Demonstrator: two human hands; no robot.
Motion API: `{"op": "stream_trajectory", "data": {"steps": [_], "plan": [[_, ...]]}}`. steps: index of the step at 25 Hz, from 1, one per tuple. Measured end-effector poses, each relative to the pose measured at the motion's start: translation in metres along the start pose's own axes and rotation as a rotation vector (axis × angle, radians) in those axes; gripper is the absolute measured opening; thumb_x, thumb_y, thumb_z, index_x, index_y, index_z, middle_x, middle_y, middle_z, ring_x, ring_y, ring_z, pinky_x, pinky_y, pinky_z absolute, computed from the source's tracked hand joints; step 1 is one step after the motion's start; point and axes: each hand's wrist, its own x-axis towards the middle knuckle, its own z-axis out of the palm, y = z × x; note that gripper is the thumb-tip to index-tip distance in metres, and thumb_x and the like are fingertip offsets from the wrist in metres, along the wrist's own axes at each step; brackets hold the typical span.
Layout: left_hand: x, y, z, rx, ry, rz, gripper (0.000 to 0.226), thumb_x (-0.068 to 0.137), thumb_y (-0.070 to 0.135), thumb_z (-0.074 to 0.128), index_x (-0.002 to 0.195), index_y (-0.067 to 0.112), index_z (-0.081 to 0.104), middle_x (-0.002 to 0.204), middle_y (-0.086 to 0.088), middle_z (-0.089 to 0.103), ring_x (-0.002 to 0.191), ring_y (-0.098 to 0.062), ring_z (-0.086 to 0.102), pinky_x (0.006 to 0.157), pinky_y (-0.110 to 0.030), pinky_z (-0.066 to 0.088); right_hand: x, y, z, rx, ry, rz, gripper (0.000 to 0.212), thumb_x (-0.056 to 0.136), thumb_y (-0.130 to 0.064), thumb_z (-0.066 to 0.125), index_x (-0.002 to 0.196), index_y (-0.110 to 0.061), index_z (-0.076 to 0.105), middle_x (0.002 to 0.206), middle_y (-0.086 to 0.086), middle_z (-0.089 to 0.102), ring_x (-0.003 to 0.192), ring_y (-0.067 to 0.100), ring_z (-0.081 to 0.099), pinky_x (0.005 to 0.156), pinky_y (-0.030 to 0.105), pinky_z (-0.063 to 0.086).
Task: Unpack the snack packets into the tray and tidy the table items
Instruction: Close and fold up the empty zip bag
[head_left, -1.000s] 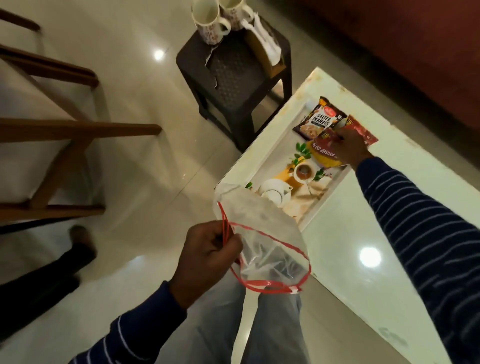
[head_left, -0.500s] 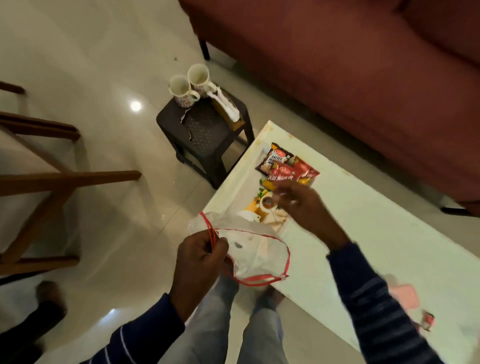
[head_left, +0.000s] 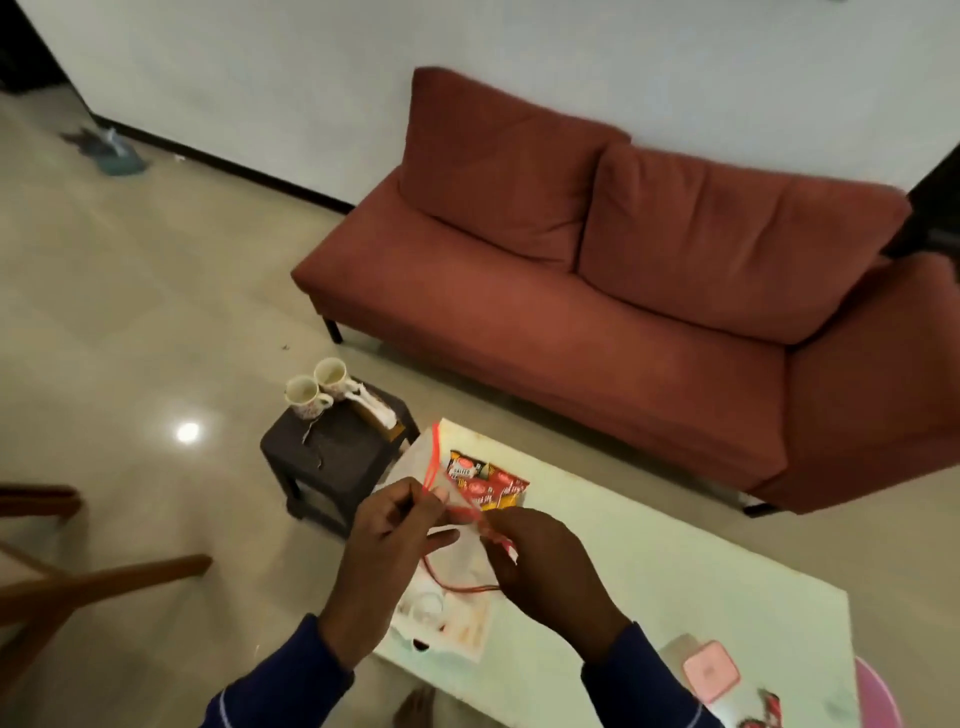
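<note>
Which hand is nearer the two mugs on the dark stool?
Left. The left hand grips the plastic bag just right of the stool holding the mugs; the right hand is farther right, over the table.

Clear plastic bag w/ red trim (head_left: 457, 551), empty-looking, crumpled, held up mid-frame. Snack packets (head_left: 485, 486), red/yellow/black, lying flat at far end of printed tray (head_left: 467, 631), lower centre, on white table (head_left: 649, 571).

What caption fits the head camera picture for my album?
Both hands, left hand and right hand, hold a clear red-edged bag above the tray beside snack packets.
</note>
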Motion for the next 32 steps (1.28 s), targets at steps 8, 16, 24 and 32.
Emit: {"op": "stream_trajectory", "data": {"steps": [8,16,24,32], "plan": [[-0.022,0.031,-0.017,-0.195,0.067,-0.011,0.065,0.065,0.080,0.068,0.119,0.048,0.051,0.127,0.006,0.066,0.119,-0.025,0.063,0.089,-0.056,0.056,-0.004,-0.019,-0.107,1.271,0.147,0.275,0.018,0.090,-0.010,0.062,0.103,-0.013,0.075,0.096,0.011,0.073,0.091,0.029,0.066,0.089,0.050,0.053],[-0.022,0.079,0.060,-0.388,-0.378,-0.117,0.039,0.077,0.061,0.063,0.101,0.030,0.072,0.084,0.015,0.078,0.078,-0.003,0.074,0.070,-0.029,0.060,0.005,-0.092,-0.116,1.985,-0.217,0.285,0.052,0.068,-0.017,0.088,0.113,-0.002,0.068,0.105,0.016,0.068,0.091,0.024,0.069,0.086,0.037,0.056],[0.010,0.170,0.061,-0.523,-0.266,0.033,0.031,0.100,0.019,0.047,0.118,-0.005,0.057,0.111,-0.019,0.059,0.095,-0.023,0.066,0.090,-0.033,0.057,0.000,-0.104,-0.161,1.294,0.425,0.180,0.023,0.096,-0.029,0.060,0.114,-0.017,0.070,0.109,0.007,0.073,0.091,0.018,0.070,0.076,0.027,0.056],[-0.020,0.257,0.121,-0.275,-0.352,0.728,0.042,0.078,0.012,0.061,0.119,0.014,0.059,0.110,-0.025,0.064,0.099,-0.038,0.066,0.088,-0.055,0.056,0.023,-0.162,-0.246,1.330,0.813,-0.118,0.052,0.093,-0.047,0.060,0.134,-0.015,0.055,0.127,0.012,0.066,0.118,0.034,0.063,0.102,0.053,0.049]]}}
